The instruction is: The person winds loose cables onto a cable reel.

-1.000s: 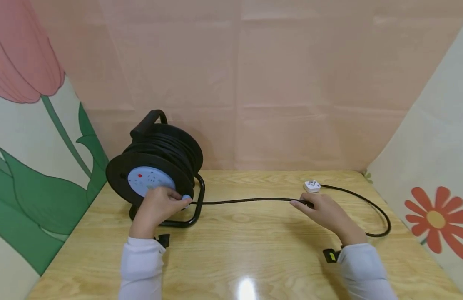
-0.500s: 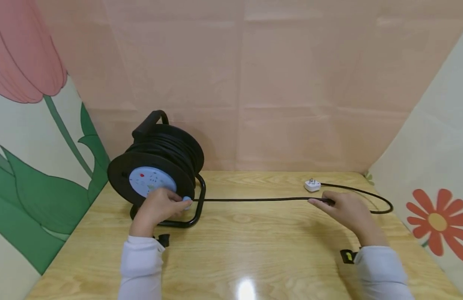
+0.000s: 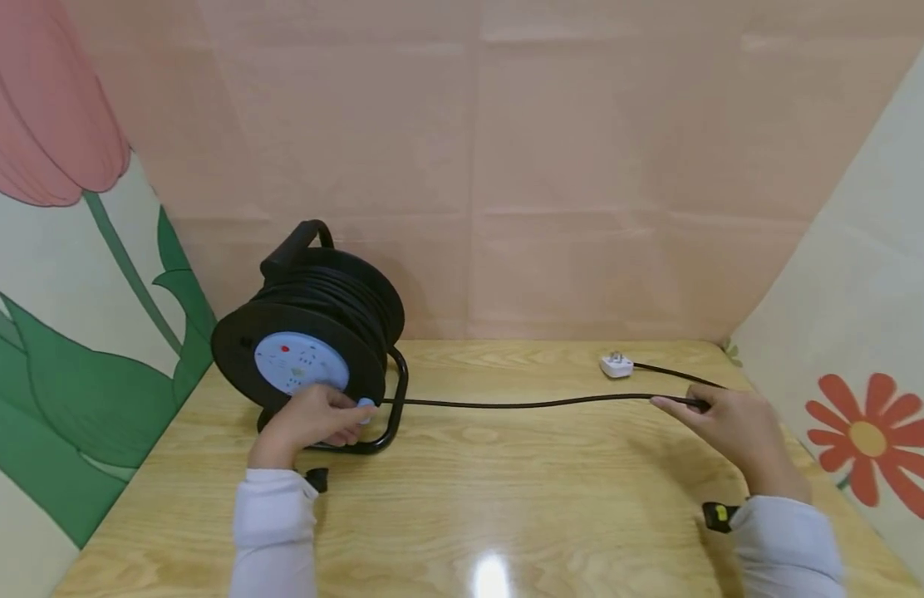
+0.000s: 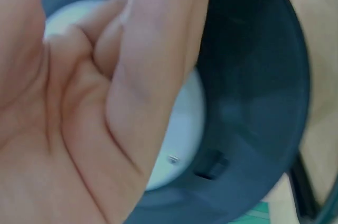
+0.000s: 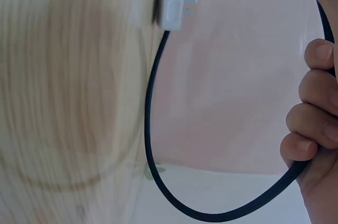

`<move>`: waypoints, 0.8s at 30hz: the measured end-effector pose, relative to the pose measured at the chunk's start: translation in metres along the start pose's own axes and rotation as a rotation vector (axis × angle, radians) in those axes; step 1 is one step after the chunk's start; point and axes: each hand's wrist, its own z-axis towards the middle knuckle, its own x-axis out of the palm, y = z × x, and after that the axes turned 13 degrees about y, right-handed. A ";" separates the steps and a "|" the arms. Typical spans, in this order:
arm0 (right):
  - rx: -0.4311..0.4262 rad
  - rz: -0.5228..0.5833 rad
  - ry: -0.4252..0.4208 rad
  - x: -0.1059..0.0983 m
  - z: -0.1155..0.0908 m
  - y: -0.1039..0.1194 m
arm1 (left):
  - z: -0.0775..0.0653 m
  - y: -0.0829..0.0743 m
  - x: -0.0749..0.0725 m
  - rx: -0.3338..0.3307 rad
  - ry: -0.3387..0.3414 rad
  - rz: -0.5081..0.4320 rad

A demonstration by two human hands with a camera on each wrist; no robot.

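A black cable reel (image 3: 238, 353) with a light-blue socket panel (image 3: 301, 359) stands on the left of the table. At the lower right of its front disc, my left hand (image 3: 308, 422) pinches a small light-blue knob (image 3: 367, 408). From the reel a black cable (image 3: 507, 405) runs right across the table, sagging slightly, to my right hand (image 3: 746, 432), which grips it. Past that hand the cable curves round to a white plug (image 3: 616, 365) near the back edge. In the right wrist view, curled fingers (image 5: 311, 121) wrap the cable. The palm hides the knob in the left wrist view.
The reel's tubular black stand (image 3: 395, 423) rests on the wood-grain table (image 3: 507, 498). A pinkish sheet (image 3: 582, 166) hangs along the back. Flower-printed panels (image 3: 866, 332) flank the table at both sides.
My right hand has slid right with the cable, and the loop beyond it has shrunk. The cable, straighter half a second ago, now sags a little. My left hand and the knob have shifted slightly down-left.
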 end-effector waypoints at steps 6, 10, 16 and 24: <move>0.044 0.087 0.114 0.007 -0.001 0.012 | 0.005 0.019 -0.002 -0.007 0.089 -0.055; 0.075 0.130 0.170 0.009 0.003 0.016 | 0.008 0.026 -0.004 -0.021 0.090 -0.066; 0.062 0.129 0.184 0.010 0.006 0.018 | 0.010 0.034 -0.006 -0.014 0.098 -0.067; 0.149 -0.030 0.049 0.016 0.007 0.020 | 0.009 0.045 -0.009 -0.015 0.101 -0.042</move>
